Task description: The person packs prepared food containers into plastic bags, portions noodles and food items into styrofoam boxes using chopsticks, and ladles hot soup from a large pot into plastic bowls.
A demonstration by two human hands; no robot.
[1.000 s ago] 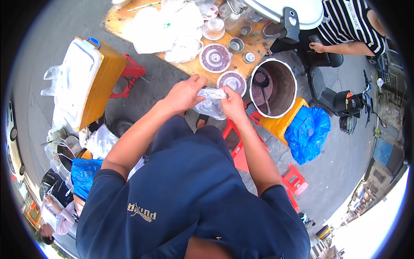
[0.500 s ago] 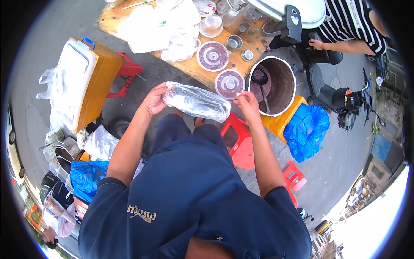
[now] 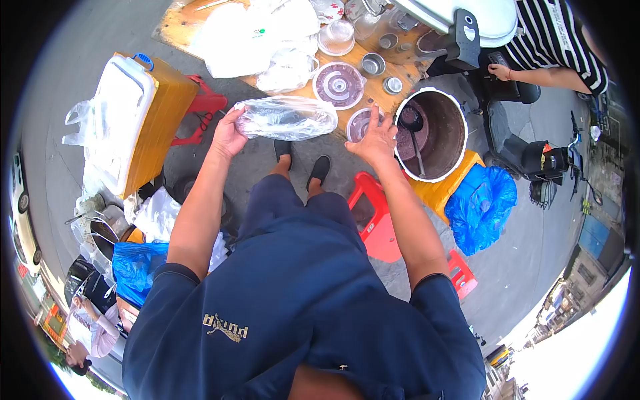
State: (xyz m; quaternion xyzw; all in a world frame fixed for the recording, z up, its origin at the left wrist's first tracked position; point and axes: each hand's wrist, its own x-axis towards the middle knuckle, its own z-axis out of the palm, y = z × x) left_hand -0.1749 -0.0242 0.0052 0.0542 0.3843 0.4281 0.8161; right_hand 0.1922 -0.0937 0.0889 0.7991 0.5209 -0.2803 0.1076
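My left hand (image 3: 230, 133) is closed on one end of a long clear plastic bag (image 3: 287, 119), which stretches sideways above the table's near edge. What the bag contains is hard to make out through the glare. My right hand (image 3: 375, 139) has its fingers spread over a round tub with a clear lid (image 3: 360, 123) at the table edge; whether it touches the tub I cannot tell. Behind that stands a second lidded tub (image 3: 339, 85) with purplish contents. To the right, a large pot (image 3: 455, 137) holds purple food and a dark ladle (image 3: 411, 123).
The wooden table (image 3: 375, 85) carries white plastic bags (image 3: 257, 43), clear containers (image 3: 336, 38) and a metal cup (image 3: 373, 64). Red stools (image 3: 377, 227) stand near my legs. At left is a yellow cooler box (image 3: 157, 123). A person in stripes (image 3: 553, 40) is beside a scooter (image 3: 513, 143).
The clear bag has left my right hand's side and moved up and left with my left hand. My right hand's fingers have spread over the nearer tub.
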